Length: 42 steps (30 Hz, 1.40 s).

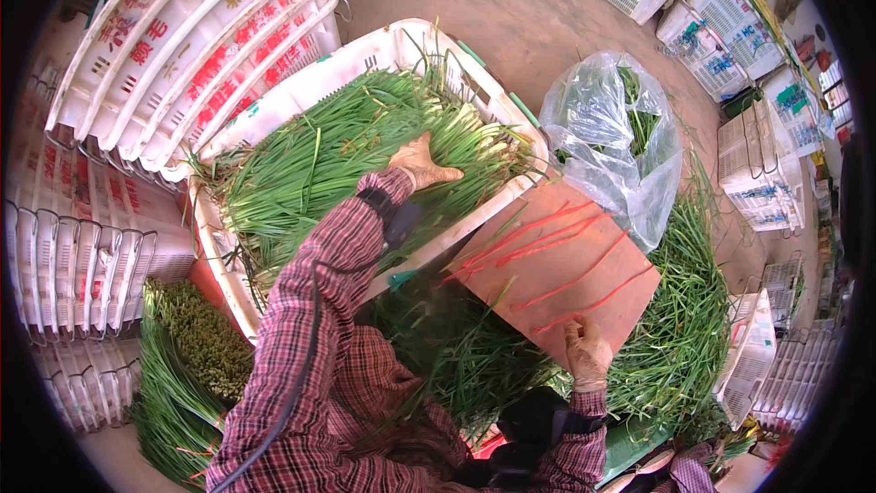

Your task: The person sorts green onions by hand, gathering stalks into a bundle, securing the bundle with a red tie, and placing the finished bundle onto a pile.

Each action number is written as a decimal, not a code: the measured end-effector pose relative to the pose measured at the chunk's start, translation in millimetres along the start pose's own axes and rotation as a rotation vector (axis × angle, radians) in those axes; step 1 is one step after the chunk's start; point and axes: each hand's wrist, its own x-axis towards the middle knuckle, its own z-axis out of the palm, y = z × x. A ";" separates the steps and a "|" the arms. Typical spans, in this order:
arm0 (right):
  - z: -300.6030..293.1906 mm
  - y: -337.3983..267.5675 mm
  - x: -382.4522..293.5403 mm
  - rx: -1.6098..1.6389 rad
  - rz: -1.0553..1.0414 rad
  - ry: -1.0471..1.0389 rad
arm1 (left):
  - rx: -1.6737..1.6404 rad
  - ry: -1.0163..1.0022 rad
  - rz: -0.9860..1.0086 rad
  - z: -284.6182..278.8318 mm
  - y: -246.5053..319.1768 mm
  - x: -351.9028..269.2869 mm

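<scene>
Garlic chives (328, 130) with pale stem ends fill a white plastic crate (226, 287). My left hand (421, 164), in a tan glove, is over the chives near their pale ends, thumb and fingers spread, nothing held between them. My right hand (588, 352) is at the near edge of a reddish board (582, 246), its thumb and fingertips together beside the end of a red tie (582, 311); whether they grip it cannot be told. Several more red ties (540, 239) lie across the board, which is beside the crate.
Nested white crates (205, 34) stand at the upper left, more crates (732, 20) at the upper right. A clear plastic bag (609, 123) holds greens behind the board. Loose green leaves (677, 308) are heaped at right. Tied chive bundles (171, 370) stand lower left.
</scene>
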 end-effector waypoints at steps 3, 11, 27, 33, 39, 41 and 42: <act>3.5 -7.8 4.8 0.012 -0.073 0.014 | 0.104 0.068 0.099 8.0 11.1 -27.3; 4.1 -34.7 5.9 0.026 -0.126 -0.040 | 0.319 0.165 0.056 29.2 26.0 -49.1; -13.0 -51.0 1.0 0.044 -0.156 -0.032 | -0.373 0.070 0.132 -8.0 -45.2 -22.6; -21.5 -112.6 28.4 0.141 -0.414 0.120 | -0.700 -0.047 0.248 -17.8 -87.6 -24.7; -17.8 -223.0 59.1 0.995 -0.486 -0.312 | -0.996 -0.088 0.162 -24.4 -81.2 -46.5; 2.5 -241.8 74.1 1.387 -0.435 -0.521 | -1.012 -0.069 0.206 -25.2 -84.6 -52.0; 14.3 -248.0 84.1 1.511 -0.396 -0.638 | -1.022 -0.057 0.207 -28.5 -80.8 -56.7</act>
